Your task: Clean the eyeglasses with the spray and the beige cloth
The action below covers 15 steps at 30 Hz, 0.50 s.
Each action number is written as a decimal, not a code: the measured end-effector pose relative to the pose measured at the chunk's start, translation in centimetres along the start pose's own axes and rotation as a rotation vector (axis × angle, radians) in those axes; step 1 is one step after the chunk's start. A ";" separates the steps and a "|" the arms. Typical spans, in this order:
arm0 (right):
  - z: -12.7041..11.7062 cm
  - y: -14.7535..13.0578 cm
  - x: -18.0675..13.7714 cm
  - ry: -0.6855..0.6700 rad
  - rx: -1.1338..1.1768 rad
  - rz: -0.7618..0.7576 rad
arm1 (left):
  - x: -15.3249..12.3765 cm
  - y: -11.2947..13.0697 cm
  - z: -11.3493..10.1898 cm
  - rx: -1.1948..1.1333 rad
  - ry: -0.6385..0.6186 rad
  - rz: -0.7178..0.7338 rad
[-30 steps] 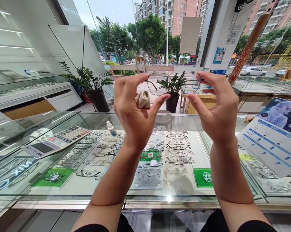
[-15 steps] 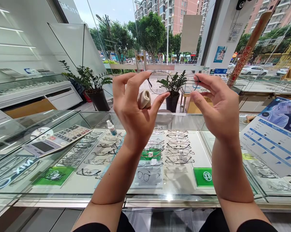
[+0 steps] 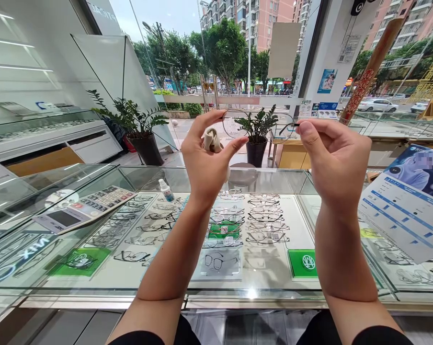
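Head view: the round, thin-rimmed eyeglasses [image 3: 284, 128] were held up before both hands, above the far edge of the glass display counter [image 3: 252, 291], with a potted plant [image 3: 256, 152] behind the bridge. The right hand [image 3: 333, 153] pinched 1 temple close to its hinge, between thumb and index finger. The left hand [image 3: 206, 158] touched the opposite rim with its index fingertip. Its thumb was spread away from that finger, near the lower rim; whether it made contact could not be told. A folded cloth [image 3: 212, 140] was gripped within the left palm.

Correct handling, as judged from this pose, required the following:

1. Support the frame on 2 sides, so that neither hinge took a twisting load.
2. Keep all fingertips on metal and off the 2 lenses, as a skin print would probably have smeared the surface.
3. Keep the cloth tucked clear of the lenses.
4. Hold the frame level against the window light, where marks would likely have shown best.

The left side appeared less secure, so a light thumb-and-finger pinch was advisable there.
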State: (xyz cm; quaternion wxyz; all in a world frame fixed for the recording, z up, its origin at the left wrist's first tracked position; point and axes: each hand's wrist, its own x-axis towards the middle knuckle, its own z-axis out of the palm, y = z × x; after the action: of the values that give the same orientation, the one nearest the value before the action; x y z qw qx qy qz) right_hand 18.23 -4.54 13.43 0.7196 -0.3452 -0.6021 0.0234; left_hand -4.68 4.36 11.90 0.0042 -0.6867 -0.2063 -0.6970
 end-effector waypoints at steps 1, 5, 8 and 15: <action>0.0 -0.1 -0.1 0.000 0.000 -0.002 | 0.0 -0.2 0.1 0.004 -0.004 0.001; 0.1 -0.3 -0.2 0.027 -0.015 -0.010 | -0.2 -0.9 0.3 0.002 -0.015 0.008; 0.1 -0.1 0.0 0.023 -0.004 0.012 | -0.3 -0.8 0.4 -0.003 -0.008 0.002; 0.2 0.7 0.9 -0.011 0.095 0.121 | -0.6 2.5 -0.2 0.114 0.086 0.068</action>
State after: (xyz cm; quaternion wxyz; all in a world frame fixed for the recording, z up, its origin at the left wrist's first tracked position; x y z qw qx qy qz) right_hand 18.54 -3.49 13.78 0.7291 -0.3462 -0.5823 0.0974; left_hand -4.11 1.86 12.02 0.0759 -0.6613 -0.2215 -0.7127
